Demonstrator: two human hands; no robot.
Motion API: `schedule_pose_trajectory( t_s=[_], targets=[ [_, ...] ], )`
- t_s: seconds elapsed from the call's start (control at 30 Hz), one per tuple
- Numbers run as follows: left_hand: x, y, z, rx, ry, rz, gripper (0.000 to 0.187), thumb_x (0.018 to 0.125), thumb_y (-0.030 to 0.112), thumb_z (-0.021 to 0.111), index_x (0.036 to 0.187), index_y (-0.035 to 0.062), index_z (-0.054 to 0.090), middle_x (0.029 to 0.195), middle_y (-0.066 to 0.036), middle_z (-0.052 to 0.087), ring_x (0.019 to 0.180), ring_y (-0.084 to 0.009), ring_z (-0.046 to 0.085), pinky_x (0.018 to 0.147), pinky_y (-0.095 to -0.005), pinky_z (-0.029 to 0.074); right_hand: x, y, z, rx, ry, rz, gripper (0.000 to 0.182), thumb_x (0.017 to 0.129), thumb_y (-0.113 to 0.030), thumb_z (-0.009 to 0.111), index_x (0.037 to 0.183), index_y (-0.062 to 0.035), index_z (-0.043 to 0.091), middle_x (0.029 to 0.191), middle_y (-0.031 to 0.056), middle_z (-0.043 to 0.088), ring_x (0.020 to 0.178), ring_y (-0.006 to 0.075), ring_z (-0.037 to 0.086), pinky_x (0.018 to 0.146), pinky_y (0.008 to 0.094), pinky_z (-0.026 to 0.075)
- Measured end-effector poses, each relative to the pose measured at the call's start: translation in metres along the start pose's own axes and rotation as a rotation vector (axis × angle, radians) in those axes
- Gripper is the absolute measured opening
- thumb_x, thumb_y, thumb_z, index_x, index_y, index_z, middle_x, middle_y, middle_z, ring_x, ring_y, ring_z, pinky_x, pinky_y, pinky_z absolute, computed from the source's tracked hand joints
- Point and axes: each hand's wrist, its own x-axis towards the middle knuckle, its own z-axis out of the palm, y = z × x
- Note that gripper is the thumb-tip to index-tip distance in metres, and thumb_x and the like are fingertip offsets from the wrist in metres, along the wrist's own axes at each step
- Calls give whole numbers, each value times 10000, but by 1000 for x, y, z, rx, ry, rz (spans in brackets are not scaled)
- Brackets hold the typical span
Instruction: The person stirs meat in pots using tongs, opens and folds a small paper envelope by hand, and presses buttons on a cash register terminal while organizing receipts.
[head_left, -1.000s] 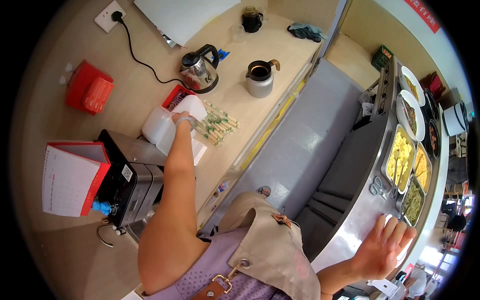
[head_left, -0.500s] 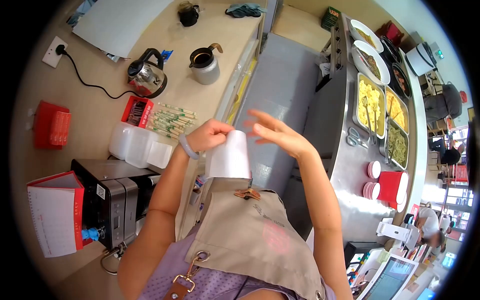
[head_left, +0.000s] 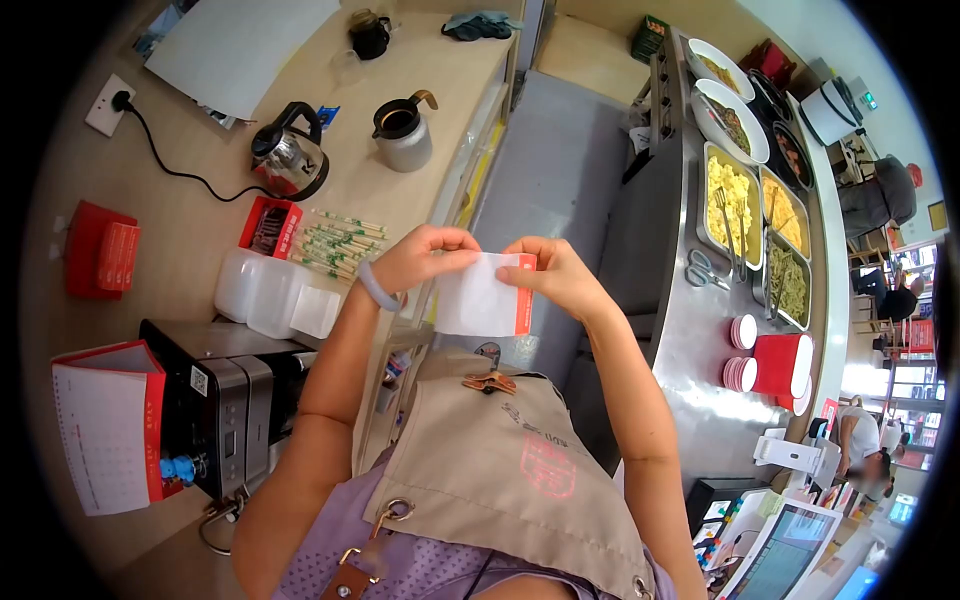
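In front of my apron (head_left: 500, 430) I hold up a small white paper (head_left: 472, 305) with a red printed strip down its right edge. My left hand (head_left: 425, 265), with a band at the wrist, pinches its top left corner between thumb and fingers. The red-edged top right corner is pinched by my right hand (head_left: 560, 275). Between the two hands the paper hangs fairly flat, its lower edge a little above the wooden clip (head_left: 491, 382) on the apron.
To the left, a counter carries a glass kettle (head_left: 290, 155), a metal pot (head_left: 405, 140), wrapped sticks (head_left: 340, 240), plastic containers (head_left: 262, 295) and a coffee machine (head_left: 235, 410). On the right, a steel counter holds food trays (head_left: 728, 200), scissors (head_left: 703, 270) and red cups (head_left: 780, 365). People are in the background.
My right hand has come in from the right, fingers apart before, and now pinches the paper. The paper has turned, flattened and shows its red strip.
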Motion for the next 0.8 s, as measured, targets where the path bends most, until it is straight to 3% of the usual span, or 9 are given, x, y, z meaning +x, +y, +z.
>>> schedule_pose_trajectory(
  t_s=[0.1,0.37,0.43,0.57,0.63,0.67,0.73,0.8],
  targets=[
    [2,-4,-1,56,-46,-16,183,854,174,549,834,-6,568,752,23,555,718,-33,482,628,-196,392,1,2,1,-121,55,-12,147,749,-144,670,788,-13,617,699,13,598,649,72,528,610,227,426],
    [-5,-16,2,-7,14,-98,139,845,147,554,833,9,571,719,18,557,671,-30,494,584,-192,401,13,15,6,-302,61,-59,163,752,-158,658,764,0,621,655,31,587,602,87,517,565,238,425],
    [-7,-25,-1,-9,23,-141,129,848,136,552,876,10,559,747,6,581,676,-31,516,580,-191,419,20,24,11,-374,150,-115,155,751,-158,673,839,-41,621,671,37,594,628,59,520,582,210,419],
    [-18,-49,-8,-63,103,-65,124,848,129,551,877,8,553,742,4,583,654,-31,513,570,-187,415,23,17,28,-188,268,-207,249,745,-182,680,885,4,593,690,49,614,578,91,530,533,228,424],
    [-27,-50,-10,-7,442,-74,110,860,123,537,869,14,547,744,3,585,643,-26,509,564,-177,408,29,24,18,-61,205,-18,287,747,-207,688,929,-10,583,718,54,619,558,78,521,501,207,396],
    [-29,-52,-10,-14,433,-79,110,860,123,537,869,14,547,744,3,585,643,-26,509,564,-177,408,30,27,16,-59,213,-9,287,747,-207,688,929,-10,583,718,54,619,558,78,521,501,207,396],
    [-29,-57,-13,-156,676,74,105,873,125,527,862,22,542,743,6,582,640,-18,502,556,-167,398,32,31,13,134,-3,119,283,750,-247,692,916,-39,595,680,38,606,523,58,490,470,183,351],
    [-25,-60,-10,-191,692,104,112,878,132,527,859,22,540,746,10,579,646,-12,498,557,-160,393,33,35,23,233,-7,137,261,760,-276,683,894,-68,599,630,22,587,476,50,454,443,178,316]
  ],
)
